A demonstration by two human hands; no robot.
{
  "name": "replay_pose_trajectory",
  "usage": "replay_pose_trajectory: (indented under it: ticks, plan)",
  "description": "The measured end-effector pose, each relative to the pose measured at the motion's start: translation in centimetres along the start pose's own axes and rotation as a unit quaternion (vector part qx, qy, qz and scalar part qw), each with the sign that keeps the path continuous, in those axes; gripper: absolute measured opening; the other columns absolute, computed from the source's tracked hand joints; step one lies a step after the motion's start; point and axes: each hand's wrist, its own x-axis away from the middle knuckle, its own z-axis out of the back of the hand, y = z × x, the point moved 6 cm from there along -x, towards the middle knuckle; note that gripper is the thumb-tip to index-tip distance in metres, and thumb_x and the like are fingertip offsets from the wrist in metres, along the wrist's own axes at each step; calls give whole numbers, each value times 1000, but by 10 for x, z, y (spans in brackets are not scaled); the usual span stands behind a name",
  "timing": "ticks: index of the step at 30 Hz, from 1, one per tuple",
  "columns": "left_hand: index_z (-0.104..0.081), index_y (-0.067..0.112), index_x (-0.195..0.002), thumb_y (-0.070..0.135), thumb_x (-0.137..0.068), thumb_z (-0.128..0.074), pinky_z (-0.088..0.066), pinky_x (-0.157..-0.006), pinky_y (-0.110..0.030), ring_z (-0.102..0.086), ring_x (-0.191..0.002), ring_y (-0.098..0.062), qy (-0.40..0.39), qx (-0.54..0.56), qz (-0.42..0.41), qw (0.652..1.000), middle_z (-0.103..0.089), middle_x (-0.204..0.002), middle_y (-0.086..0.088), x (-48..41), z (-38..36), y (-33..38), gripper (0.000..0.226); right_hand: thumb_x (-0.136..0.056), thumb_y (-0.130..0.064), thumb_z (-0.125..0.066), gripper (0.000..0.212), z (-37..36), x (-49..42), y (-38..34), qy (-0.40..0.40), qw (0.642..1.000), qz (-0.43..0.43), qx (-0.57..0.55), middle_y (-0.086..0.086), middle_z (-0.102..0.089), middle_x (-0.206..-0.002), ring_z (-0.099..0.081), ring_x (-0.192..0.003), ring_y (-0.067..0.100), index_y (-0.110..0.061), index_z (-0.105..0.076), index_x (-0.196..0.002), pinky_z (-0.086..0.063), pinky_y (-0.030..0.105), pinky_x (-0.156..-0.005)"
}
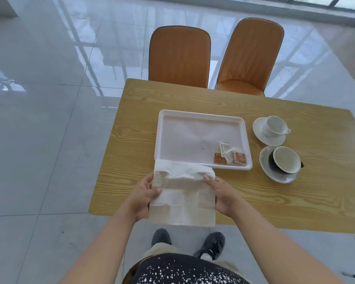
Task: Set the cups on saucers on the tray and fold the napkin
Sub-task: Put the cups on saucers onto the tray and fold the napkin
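On the wooden table (152,103) lies the white tray (203,115). The napkin (182,201) overlaps its near rim, stretched between the left hand (143,196) and right hand (221,193). Each pinches a side edge, fingers seemingly underneath. The white cup (275,126) and dark cup (285,159) stand on saucers (275,177) right of the tray.

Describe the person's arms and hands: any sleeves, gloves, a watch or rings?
The left hand and right hand are bare: no gloves, rings or watch show. The arms are bare as far as the frame shows, with no sleeves in view. Below them is a dark top with white speckles.
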Motion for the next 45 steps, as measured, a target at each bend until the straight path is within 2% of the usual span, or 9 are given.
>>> replay_pose_trajectory:
  ticks: [6,10,15,19,27,33,39,42,45]
  plan:
    - [-67,41,-109,-18,-94,-45,-61,-61,-36,-77,-84,-23,102,-63,41,992,-80,-99,-10,-8,29,-17,65,-102,-22,-56,22,4,-26,18,91,989,15,114,18,-72,-113,-67,-94,29,-10,-71,-112,-56,44,-81]
    - [-64,28,-118,-17,-93,-49,-60,-60,-31,-77,-79,-18,173,-95,32,980,-80,-88,-4,-11,42,-23,54,-100,-19,-58,16,11,-36,30,126,980,16,156,19,-73,-108,-67,-88,29,-14,-74,-103,-56,45,-80]
    - [-63,15,-128,-10,-92,-58,-59,-72,-39,-73,-94,-32,222,-161,24,961,-73,-108,-16,-11,48,-25,44,-99,-15,-56,21,14,-39,28,141,962,40,232,27,-68,-100,-57,-83,26,-3,-69,-110,-52,44,-78]
    - [-60,15,-129,-5,-93,-59,-58,-69,-34,-73,-87,-24,226,-201,9,953,-73,-102,-11,-9,45,-24,41,-99,-14,-53,26,11,-38,26,152,944,48,289,18,-58,-89,-48,-79,22,6,-61,-113,-40,35,-71]
    - [-55,18,-135,-5,-94,-59,-59,-69,-33,-72,-87,-22,240,-207,-6,948,-71,-101,-9,-7,41,-22,48,-99,-21,-56,53,3,-31,25,137,933,61,328,9,-52,-143,-52,-129,30,-9,-40,-148,-45,49,-106]
    - [-53,20,-138,-2,-94,-59,-59,-90,-52,-71,-100,-27,233,-208,-11,950,-70,-112,-13,-3,43,-15,50,-95,-16,-61,34,16,-29,30,172,934,84,301,-1,-64,-109,-61,-93,13,-20,-51,-126,-48,27,-70]
    - [-55,18,-138,5,-93,-62,-60,-87,-49,-68,-99,-24,235,-257,-16,937,-68,-108,-4,2,45,-7,47,-93,-26,-65,51,25,-19,33,169,927,80,326,-2,-60,-107,-62,-102,22,-17,-45,-139,-56,50,-94]
    - [-55,17,-139,5,-90,-63,-55,-78,-32,-62,-88,-16,239,-318,-16,917,-63,-107,-3,3,34,0,51,-92,-30,-67,54,26,-13,31,154,920,76,353,0,-60,-111,-63,-102,24,-18,-44,-139,-56,47,-93]
    - [-51,18,-142,7,-89,-64,-49,-85,-32,-59,-96,-15,230,-399,-27,887,-54,-136,-13,2,19,9,56,-91,-30,-68,56,27,-8,25,140,907,79,390,4,-56,-126,-58,-110,24,-18,-45,-141,-52,41,-93]
